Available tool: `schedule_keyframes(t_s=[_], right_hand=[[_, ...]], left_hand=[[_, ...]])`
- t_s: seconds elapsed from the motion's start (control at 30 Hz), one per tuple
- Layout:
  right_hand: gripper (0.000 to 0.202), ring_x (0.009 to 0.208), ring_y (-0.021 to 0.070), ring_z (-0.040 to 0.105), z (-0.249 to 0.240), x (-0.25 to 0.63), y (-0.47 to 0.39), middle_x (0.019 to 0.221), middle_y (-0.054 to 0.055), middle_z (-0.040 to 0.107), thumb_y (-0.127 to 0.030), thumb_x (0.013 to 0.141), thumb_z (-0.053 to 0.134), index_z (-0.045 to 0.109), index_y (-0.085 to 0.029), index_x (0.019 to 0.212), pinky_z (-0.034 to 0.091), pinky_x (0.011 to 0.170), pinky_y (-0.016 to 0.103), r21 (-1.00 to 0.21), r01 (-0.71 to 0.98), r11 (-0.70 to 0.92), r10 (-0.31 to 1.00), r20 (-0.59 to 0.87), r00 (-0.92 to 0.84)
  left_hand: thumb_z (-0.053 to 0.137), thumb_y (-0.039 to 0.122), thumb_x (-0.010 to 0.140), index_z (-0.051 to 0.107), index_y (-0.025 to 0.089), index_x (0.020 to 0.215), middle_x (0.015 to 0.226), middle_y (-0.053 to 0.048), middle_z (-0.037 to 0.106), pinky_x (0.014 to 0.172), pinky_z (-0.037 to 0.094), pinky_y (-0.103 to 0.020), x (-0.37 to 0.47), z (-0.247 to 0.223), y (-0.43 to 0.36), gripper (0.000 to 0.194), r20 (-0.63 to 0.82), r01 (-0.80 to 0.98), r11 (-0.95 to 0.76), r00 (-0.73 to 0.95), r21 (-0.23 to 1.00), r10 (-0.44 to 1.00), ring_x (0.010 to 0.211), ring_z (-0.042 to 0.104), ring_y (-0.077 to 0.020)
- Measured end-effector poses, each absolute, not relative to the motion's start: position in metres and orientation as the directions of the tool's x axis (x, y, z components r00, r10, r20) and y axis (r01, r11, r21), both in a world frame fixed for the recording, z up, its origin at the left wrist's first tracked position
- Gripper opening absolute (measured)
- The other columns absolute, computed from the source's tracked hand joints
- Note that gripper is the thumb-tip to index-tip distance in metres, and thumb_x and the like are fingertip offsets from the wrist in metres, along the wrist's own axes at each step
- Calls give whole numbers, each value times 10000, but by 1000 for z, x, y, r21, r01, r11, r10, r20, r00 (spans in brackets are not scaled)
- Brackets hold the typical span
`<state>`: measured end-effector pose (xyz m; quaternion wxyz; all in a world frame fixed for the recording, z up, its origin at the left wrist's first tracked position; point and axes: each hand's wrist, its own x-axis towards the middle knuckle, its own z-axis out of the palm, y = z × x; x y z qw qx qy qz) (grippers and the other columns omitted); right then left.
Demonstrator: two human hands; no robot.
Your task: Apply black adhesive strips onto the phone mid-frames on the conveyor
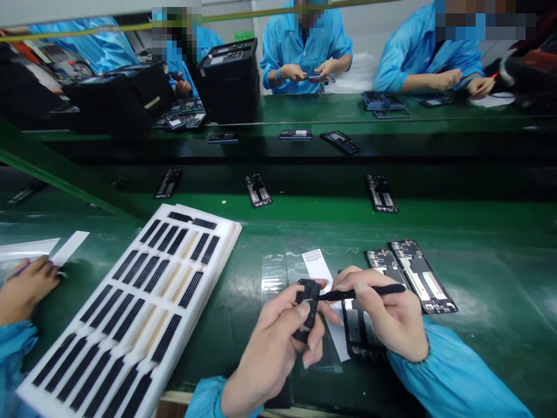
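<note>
Pinched between the thumb and fingers of my left hand [278, 342] is a small black phone part [308, 290], held up off the bench. My right hand [383, 316] grips black tweezers [361, 292], whose tip meets the upper part of that piece. Below my right hand lies an opened phone [359, 334], partly covered by it. Two more opened phones [420, 276] rest just beyond, to the right. Under and behind the black part are a white strip with tiny dots [317, 264] and a clear plastic sheet [274, 273].
A white foam tray [228, 223] with black strips in slots stands on the left. Phone frames [258, 190] lie spaced along the green belt. A co-worker's hand [32, 284] is at the left edge. Co-workers in blue sit opposite, near a stack of black trays [230, 81].
</note>
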<state>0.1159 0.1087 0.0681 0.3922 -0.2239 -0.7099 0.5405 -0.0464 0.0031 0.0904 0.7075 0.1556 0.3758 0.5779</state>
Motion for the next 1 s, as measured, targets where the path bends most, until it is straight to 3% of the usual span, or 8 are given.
schedule_keyframes(t_s=[0.1,0.23,0.33,0.43,0.5,0.6,0.77,1.0], right_hand=[[251,883,250,710,57,125,125,899,72,744,-379,1012,526,738,-252,969,579,797,396,-949,-25,313,824,285,-491],[378,769,241,744,23,131,169,852,85,762,-525,970,553,727,-202,875,605,748,388,-978,124,171,948,128,-292],[450,700,229,745,-8,127,190,765,81,761,-616,910,590,712,-191,828,612,660,345,-973,197,120,912,30,-409],[474,709,220,741,-31,122,192,765,74,762,-634,919,554,724,-196,853,613,656,330,-962,229,149,869,17,-495],[465,741,213,738,-38,121,188,824,77,769,-608,947,524,735,-199,877,613,681,322,-953,242,182,856,33,-516],[427,827,209,735,-41,121,183,945,80,771,-542,987,493,751,-206,932,604,752,313,-928,266,260,820,67,-568],[335,971,223,730,-41,117,181,1032,64,774,-417,1023,473,754,-236,1043,569,888,317,-901,291,323,747,54,-663],[317,959,222,736,-43,118,181,1017,65,778,-396,1021,471,744,-236,1036,576,870,305,-887,315,337,750,51,-660]], left_hand=[[473,328,994,539,148,1311,925,-76,634,516,378,-240,-52,82,2,370,-397,-558,312,-33,769,917,566,444,-89],[458,382,1016,342,220,1487,1109,-80,653,806,501,-318,-64,53,2,512,-341,65,378,-311,924,887,846,615,-170],[401,240,1021,374,183,1474,1207,-121,644,934,505,-375,-63,26,14,457,-186,551,331,-303,766,935,1090,628,-235],[372,-23,890,467,160,1422,1362,-148,581,916,540,-392,-55,8,29,571,-81,907,149,-127,393,989,1160,603,-263],[392,-100,777,461,164,1444,1494,-136,492,873,568,-376,-51,1,36,720,-68,985,47,-36,165,997,1151,602,-265],[428,-100,738,486,163,1441,1573,-107,414,795,595,-349,-50,-7,40,753,-84,1000,-28,27,-9,996,1058,628,-250],[442,-93,740,484,147,1456,1576,-75,419,759,604,-343,-54,-18,38,756,-83,996,-73,68,-58,994,1032,613,-249],[439,-85,749,482,146,1462,1571,-71,426,765,598,-324,-52,-23,39,751,-75,994,-78,73,-71,995,1001,593,-226]])
